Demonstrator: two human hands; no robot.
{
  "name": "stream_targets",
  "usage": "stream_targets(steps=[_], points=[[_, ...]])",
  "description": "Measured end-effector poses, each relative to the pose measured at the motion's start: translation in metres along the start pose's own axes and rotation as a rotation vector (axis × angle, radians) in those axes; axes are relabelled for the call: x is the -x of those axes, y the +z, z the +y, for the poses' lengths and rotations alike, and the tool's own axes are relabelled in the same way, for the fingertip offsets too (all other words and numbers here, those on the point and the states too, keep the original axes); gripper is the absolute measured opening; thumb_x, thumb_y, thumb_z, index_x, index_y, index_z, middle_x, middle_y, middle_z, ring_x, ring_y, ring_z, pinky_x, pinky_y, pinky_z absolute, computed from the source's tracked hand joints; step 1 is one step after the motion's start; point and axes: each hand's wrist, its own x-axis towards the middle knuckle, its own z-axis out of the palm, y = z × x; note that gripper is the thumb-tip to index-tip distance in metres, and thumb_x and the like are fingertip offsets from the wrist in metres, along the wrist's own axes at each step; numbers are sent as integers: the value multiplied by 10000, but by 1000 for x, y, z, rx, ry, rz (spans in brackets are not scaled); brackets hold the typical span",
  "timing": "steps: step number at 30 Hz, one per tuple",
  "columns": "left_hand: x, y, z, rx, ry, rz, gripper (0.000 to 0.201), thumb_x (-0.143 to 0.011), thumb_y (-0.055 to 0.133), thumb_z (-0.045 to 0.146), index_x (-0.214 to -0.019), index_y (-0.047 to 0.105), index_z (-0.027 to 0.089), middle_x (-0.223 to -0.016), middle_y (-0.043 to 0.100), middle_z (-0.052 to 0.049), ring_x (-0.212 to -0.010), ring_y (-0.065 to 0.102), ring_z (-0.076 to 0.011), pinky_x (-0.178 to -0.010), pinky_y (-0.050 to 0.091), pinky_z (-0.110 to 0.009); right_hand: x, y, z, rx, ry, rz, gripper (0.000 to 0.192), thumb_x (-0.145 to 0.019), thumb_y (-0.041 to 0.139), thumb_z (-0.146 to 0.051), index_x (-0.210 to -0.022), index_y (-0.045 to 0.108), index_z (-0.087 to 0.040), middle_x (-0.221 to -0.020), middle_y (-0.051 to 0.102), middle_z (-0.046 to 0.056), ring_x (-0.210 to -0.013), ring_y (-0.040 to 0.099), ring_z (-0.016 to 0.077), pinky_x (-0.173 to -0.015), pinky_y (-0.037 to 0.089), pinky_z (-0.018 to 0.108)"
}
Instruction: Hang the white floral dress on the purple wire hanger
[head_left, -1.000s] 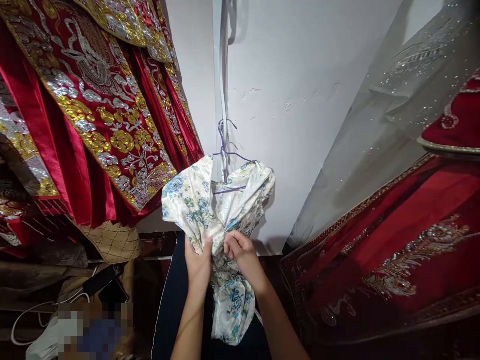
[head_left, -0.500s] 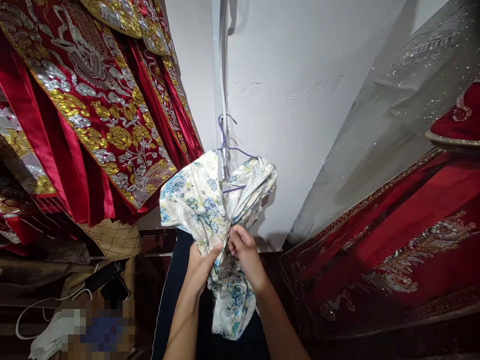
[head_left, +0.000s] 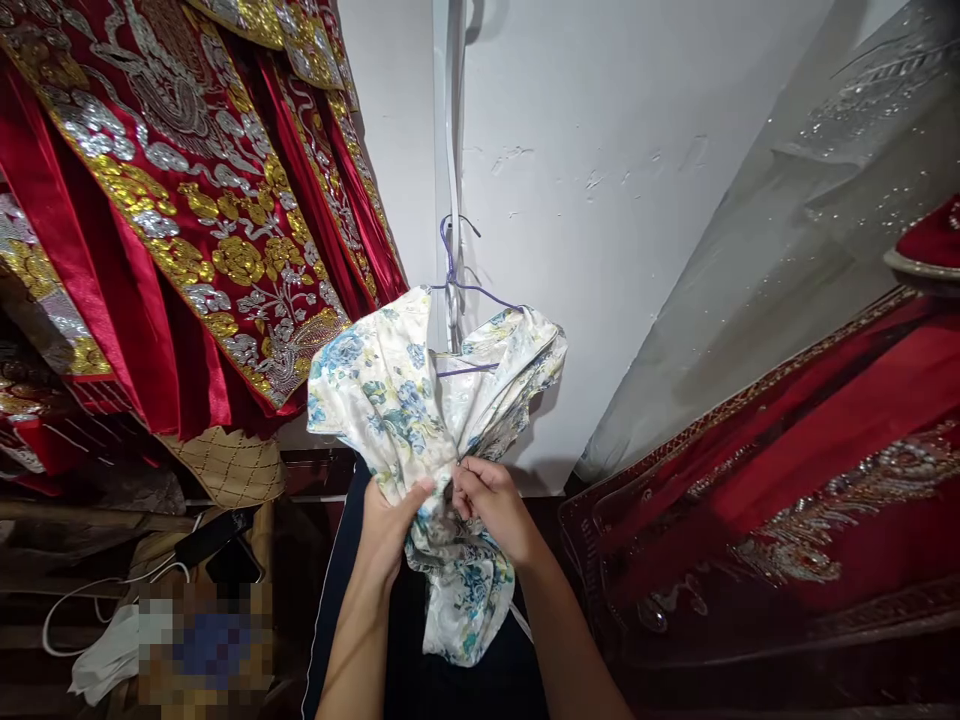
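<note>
A white short-sleeved garment with blue and yellow flowers, seemingly a blouse (head_left: 390,385), hangs on a thin purple clothes hanger (head_left: 480,290) in the middle of the head view. My left hand (head_left: 390,520) is closed on the blouse's front at the waist, thumb on top and fingers behind the cloth. Beside it, my right hand (head_left: 487,495) pinches the front edge where the two sides meet below the V-shaped neck. What lies between its fingertips is too small to make out. Below my hands the lower part hangs bunched over dark trousers (head_left: 337,600).
Red robes (head_left: 240,260) with gold and silver embroidery hang on the left. A red beaded garment (head_left: 787,500) and a sheer pale one (head_left: 750,240) hang on the right. White wall (head_left: 585,130) stands behind a pole (head_left: 444,120). A black device (head_left: 214,535) with a white cable lies lower left.
The blouse's shoulders have spread slightly wider and its front looks flatter. Both hands have shifted a little left and keep their grip. The view has moved slightly.
</note>
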Motion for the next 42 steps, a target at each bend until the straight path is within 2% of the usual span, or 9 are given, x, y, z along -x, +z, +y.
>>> stream_targets(steps=[4,6,11,16,23,28,33,37,42], points=[[-7,-9,-7,-166,380,429,712,-741,800,358,-1366,475,256,-1403,532,-98,-1292,529,-272,-1093,423,-377,3,-7,-4,74,38,-30,322,-925,530,-404,-678,571,-201,-464,539,-41,-427,455,110,-541,364,261],[-4,-7,-8,-303,559,485,746,-753,789,314,-1410,438,274,-1483,426,-95,-1363,441,-265,-1139,365,-365,5,-7,-6,99,44,-65,319,-937,506,-402,-734,628,-189,-470,565,-33,-434,488,117,-556,390,261],[9,12,-14,-428,359,-82,479,-862,659,278,-1333,571,270,-1370,540,-108,-1199,571,-255,-990,472,-331,7,0,-14,125,14,-112,292,-936,490,-349,-762,654,-180,-466,538,-43,-438,480,111,-533,391,244],[-1,17,-31,-399,293,-142,191,-922,605,364,-966,665,188,-859,644,-43,-827,616,-186,-745,474,-265,-18,-11,-49,104,-2,-70,274,-898,516,-310,-709,657,-170,-444,533,-36,-402,403,89,-465,332,224],[-26,17,-44,-665,399,-378,152,-913,540,236,-788,610,184,-766,560,-14,-723,536,-153,-649,413,-249,-104,-33,-149,-105,-353,287,189,-855,597,-243,-704,649,-142,-464,487,-56,-402,339,50,-404,238,194],[-41,27,8,-877,482,-503,95,-869,581,180,-846,671,198,-810,632,-26,-742,585,-165,-693,459,-284,-112,-28,-167,13,-453,229,219,-886,543,-224,-729,667,-134,-467,526,-39,-394,345,46,-412,259,185],[-71,67,100,-657,914,-254,368,-982,511,254,-1346,551,225,-1062,682,-69,-912,636,-177,-849,500,-324,-97,-18,-158,142,-520,199,238,-887,547,-256,-700,656,-156,-456,517,-40,-420,429,68,-456,328,196],[-100,87,136,-824,1067,-302,195,-985,526,289,-1027,685,184,-904,686,-53,-803,605,-168,-753,472,-297,-100,-21,-151,202,-533,202,225,-872,554,-261,-690,646,-165,-467,494,-44,-432,424,80,-460,319,214],[-111,80,132,-868,1162,-263,191,-964,569,290,-844,663,176,-848,677,-41,-797,595,-166,-760,457,-297,-105,-24,-120,260,-423,211,254,-869,578,-314,-678,650,-162,-465,405,-59,-407,295,73,-421,189,237]])
